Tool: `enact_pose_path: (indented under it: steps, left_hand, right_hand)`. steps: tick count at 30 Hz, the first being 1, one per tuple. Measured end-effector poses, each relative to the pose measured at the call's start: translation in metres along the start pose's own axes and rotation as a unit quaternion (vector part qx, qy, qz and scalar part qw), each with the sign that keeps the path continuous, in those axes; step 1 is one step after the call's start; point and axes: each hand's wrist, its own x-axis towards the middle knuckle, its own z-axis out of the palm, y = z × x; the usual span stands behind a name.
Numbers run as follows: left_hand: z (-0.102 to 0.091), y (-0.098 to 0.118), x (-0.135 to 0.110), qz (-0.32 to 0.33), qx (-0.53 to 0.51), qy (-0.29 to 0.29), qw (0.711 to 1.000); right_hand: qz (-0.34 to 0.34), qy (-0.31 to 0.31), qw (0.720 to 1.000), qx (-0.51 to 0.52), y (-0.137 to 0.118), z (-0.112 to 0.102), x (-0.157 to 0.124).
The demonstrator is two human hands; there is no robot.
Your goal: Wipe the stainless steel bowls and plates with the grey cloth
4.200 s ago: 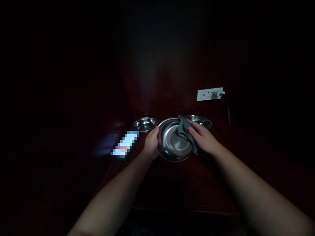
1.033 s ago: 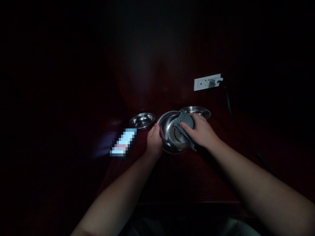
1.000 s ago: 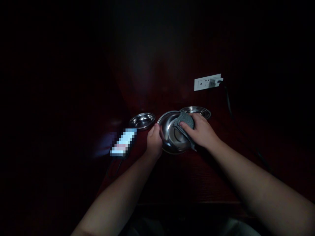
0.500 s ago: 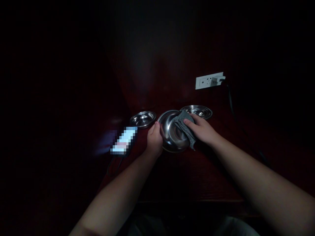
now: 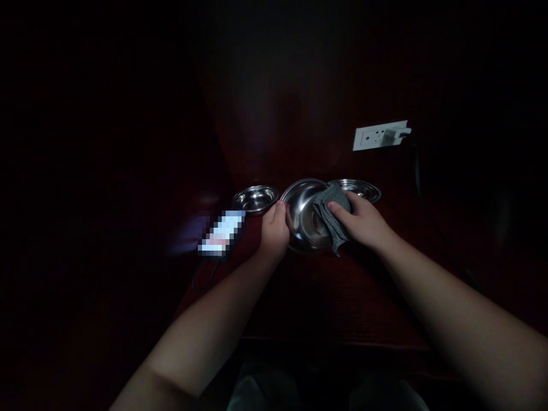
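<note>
Evidently dim light; two bare hands around one steel bowl [image 5: 301, 220]. Left hand [image 5: 275, 233] grips its left rim, thumb up along the edge, fingers mostly out of sight behind. Right hand [image 5: 363, 220] closed on a folded grey cloth [image 5: 333, 208], thumb on top, pressing it to the bowl's right inner side. Bowl tilted, mouth toward the wearer, between the forearms; cannot tell whether its base touches the table [image 5: 321, 308].

Further out: small steel dish [image 5: 256, 200] just beyond the left hand; second dish [image 5: 359, 187] behind the right, partly hidden. Lit device [image 5: 222, 233], screen pixelated, left of the left hand, thin cord [image 5: 213, 273] trailing. Beyond, wall socket [image 5: 371, 137] with plug [image 5: 397, 135] and dark cable [image 5: 417, 168].

Risks, my judgement: smooth rim could slip if the cloth pushes harder than the left grip resists; a swing of the bowl could knock either dish; the cloth's loose corner might snag underneath.
</note>
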Motion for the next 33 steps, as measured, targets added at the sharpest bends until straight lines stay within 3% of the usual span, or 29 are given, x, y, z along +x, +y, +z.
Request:
enact_pose_path:
  steps: [4,10,24,33]
  left_hand:
    - [0.0012,0.0004,-0.0002,0.001,-0.02,-0.007,1.0]
    - [0.0013,-0.001,0.0001,-0.058,-0.045,0.032,0.997]
    - [0.0007,0.0044,-0.0001,-0.114,-0.039,-0.009,0.993]
    - [0.0011,-0.0004,-0.0016,-0.098,-0.046,-0.056,0.993]
  right_hand:
    - [-0.009,-0.004,0.999,0.034,-0.0016,-0.0014,0.0011]
    - [-0.006,-0.027,0.995,0.097,0.0027,-0.0002,0.0026]
    - [-0.057,-0.036,0.994,0.082,0.0066,-0.0042,0.0035]
    - [-0.073,-0.01,0.995,0.069,0.0029,-0.0034,0.0024]
